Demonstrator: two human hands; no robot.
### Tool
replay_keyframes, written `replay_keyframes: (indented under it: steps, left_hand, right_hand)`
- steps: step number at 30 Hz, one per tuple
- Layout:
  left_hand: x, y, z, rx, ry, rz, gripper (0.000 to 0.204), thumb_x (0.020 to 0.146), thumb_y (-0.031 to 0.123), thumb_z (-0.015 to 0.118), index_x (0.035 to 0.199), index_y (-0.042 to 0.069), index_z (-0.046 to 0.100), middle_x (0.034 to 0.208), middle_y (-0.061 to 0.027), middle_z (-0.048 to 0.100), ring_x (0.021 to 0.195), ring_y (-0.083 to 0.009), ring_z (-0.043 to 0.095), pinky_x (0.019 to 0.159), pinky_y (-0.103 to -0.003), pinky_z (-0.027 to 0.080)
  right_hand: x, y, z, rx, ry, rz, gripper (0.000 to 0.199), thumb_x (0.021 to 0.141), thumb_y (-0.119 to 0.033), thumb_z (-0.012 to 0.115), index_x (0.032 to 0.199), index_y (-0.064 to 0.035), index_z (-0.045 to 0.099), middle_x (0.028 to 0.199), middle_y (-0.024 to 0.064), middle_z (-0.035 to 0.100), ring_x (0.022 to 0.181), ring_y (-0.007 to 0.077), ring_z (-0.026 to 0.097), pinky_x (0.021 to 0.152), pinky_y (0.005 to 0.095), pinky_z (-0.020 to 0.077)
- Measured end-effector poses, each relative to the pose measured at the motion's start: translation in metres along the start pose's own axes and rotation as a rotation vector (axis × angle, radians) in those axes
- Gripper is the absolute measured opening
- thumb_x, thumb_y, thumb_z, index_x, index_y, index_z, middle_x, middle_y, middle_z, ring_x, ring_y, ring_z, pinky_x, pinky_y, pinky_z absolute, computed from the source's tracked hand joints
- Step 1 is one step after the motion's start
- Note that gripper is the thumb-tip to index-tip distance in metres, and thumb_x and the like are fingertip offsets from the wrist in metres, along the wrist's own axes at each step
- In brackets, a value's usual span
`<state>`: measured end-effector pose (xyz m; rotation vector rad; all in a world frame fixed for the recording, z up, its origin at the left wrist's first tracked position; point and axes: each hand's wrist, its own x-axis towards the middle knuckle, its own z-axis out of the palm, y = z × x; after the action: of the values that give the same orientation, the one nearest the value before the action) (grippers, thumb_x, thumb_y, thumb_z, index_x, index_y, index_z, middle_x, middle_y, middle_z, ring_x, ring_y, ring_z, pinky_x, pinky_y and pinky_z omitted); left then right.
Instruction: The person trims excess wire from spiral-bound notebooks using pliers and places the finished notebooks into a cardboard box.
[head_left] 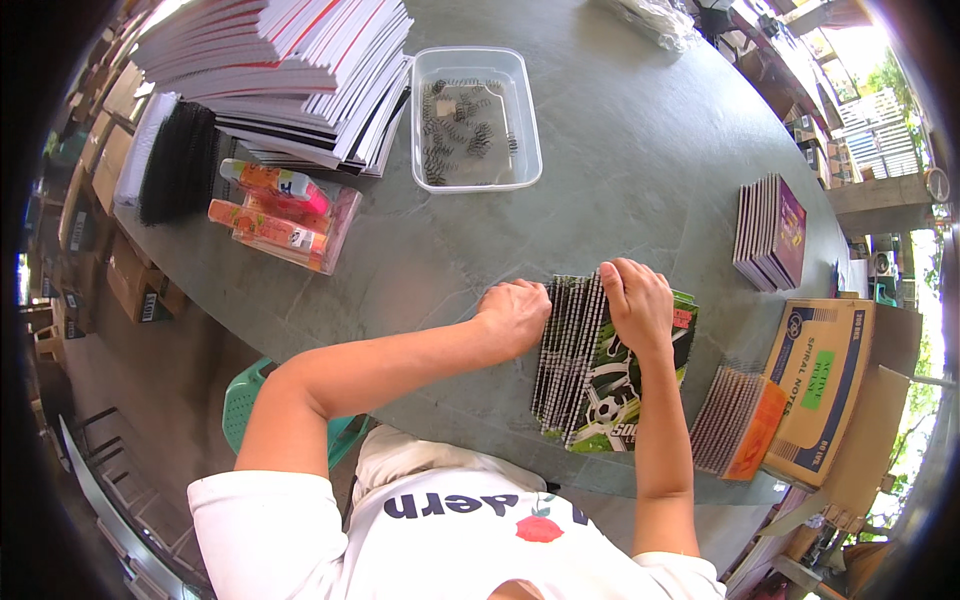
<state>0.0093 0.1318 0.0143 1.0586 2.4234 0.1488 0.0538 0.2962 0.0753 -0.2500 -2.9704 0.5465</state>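
A stack of spiral notebooks (615, 405) with a green and black soccer cover lies on the table before me, its coils fanned along the left side. My left hand (515, 317) is closed at the far left corner of the stack, its knuckles against the coils and its fingertips hidden. Over the far edge of the top notebook curls my right hand (640, 308), thumb beside the coils, the other fingers bent round the edge. Both hands hold the stack between them.
Beyond sit a plastic tub (477, 180) of loose wire coils, a tall pile of papers (300, 80), black coils (178, 165) and a pack of orange bottles (285, 225). Purple notebooks (770, 232), orange-covered notebooks (740, 425) and a cardboard box (820, 390) stand to the right.
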Motion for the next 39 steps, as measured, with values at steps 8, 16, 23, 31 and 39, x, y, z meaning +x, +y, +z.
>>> replay_keyframes:
  steps: [8,16,23,31,39]
  left_hand:
    - [-0.001,-0.048,-0.015,-1.319,-0.453,-0.206,0.033,0.092,0.030,0.043,0.095,-0.001,0.054,0.083,-0.0155,0.061,0.072,-0.0264,0.065,0.060,-0.036,0.052]
    - [0.006,-0.047,0.001,-1.638,-0.565,-0.274,0.036,0.092,0.033,0.043,0.093,-0.002,0.054,0.082,-0.0158,0.059,0.071,-0.0272,0.064,0.058,-0.037,0.052]
    - [0.011,-0.033,-0.012,-0.694,-0.304,0.057,0.029,0.090,0.025,0.042,0.087,-0.001,0.055,0.078,-0.0205,0.060,0.063,-0.0337,0.062,0.062,-0.042,0.051]
    - [0.003,-0.047,-0.020,-1.038,-0.421,-0.083,0.035,0.092,0.030,0.043,0.093,-0.003,0.055,0.079,-0.0163,0.061,0.067,-0.0262,0.064,0.058,-0.038,0.053]
    - [0.013,-0.048,-0.012,-1.545,-0.574,-0.216,0.036,0.093,0.032,0.040,0.094,-0.002,0.053,0.087,-0.0185,0.059,0.070,-0.0276,0.063,0.060,-0.037,0.053]
  right_hand:
    - [-0.001,0.000,-0.002,-0.012,-0.027,0.011,0.038,0.091,-0.035,0.040,0.080,-0.0048,0.061,0.078,0.0104,0.062,0.079,0.0285,0.057,0.073,0.0385,0.0399]
    - [-0.001,0.001,-0.002,-0.006,-0.024,0.004,0.038,0.091,-0.036,0.040,0.080,-0.0052,0.061,0.077,0.0102,0.061,0.077,0.0283,0.057,0.071,0.0380,0.0394]
    - [-0.001,0.000,0.001,-0.025,-0.034,0.012,0.037,0.091,-0.035,0.041,0.080,-0.0051,0.061,0.077,0.0100,0.061,0.077,0.0281,0.057,0.071,0.0373,0.0396]
    - [-0.001,0.002,0.000,-0.006,-0.017,0.020,0.038,0.091,-0.036,0.041,0.081,-0.0047,0.061,0.078,0.0100,0.062,0.079,0.0280,0.057,0.072,0.0376,0.0396]
    - [-0.001,-0.001,-0.001,0.004,-0.026,0.023,0.038,0.091,-0.036,0.041,0.081,-0.0045,0.061,0.078,0.0100,0.062,0.078,0.0284,0.057,0.072,0.0376,0.0395]
